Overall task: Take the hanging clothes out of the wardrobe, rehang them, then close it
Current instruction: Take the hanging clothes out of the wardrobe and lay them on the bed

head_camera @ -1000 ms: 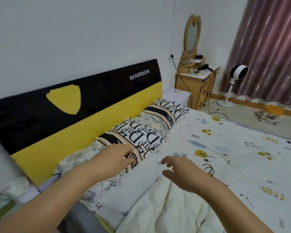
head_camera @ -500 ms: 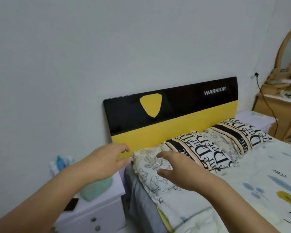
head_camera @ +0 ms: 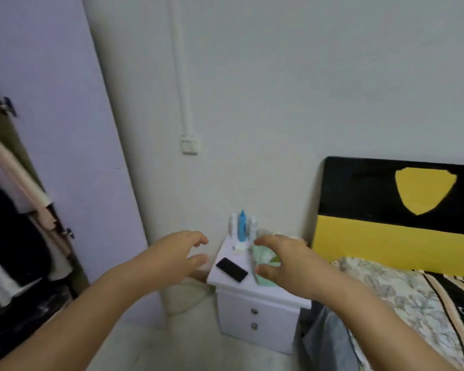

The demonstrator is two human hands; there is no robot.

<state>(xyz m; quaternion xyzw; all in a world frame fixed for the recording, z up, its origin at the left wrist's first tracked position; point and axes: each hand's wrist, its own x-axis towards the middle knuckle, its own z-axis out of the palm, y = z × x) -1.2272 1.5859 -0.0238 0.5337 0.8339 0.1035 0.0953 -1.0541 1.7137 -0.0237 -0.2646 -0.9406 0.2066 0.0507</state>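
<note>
While both hands are held out in front with nothing in them, the step in hand looks like reaching back toward the wardrobe [head_camera: 38, 129], which stands open well to the left of the left hand [head_camera: 178, 257]; its pale lilac door [head_camera: 65, 156] is swung out between that hand and the clothes [head_camera: 14, 210] hanging inside. To do this well, I judge the person should face the opening squarely before reaching, take one garment by its hanger, not by the cloth, and lift the hook clear of the rail before drawing it out past the door edge. Both hands have spread, loosely curved fingers and stand apart from each other, the right hand [head_camera: 281, 262] hovering over the white nightstand [head_camera: 255, 309]. The bed [head_camera: 413, 303] and its black-and-yellow headboard [head_camera: 397, 210] lie to the right of the right hand. Between the hands, on the nightstand's surface, lies a dark phone [head_camera: 231, 269], with small bottles [head_camera: 243, 228] just beyond the fingertips and a green packet [head_camera: 264, 257] partly under the right hand. Much is hard to read: the wardrobe is cut off by the left edge, its rail and hangers are out of sight, the garments are blurred into pale and dark masses so their number cannot be told, and the bottle labels are too small.
</note>
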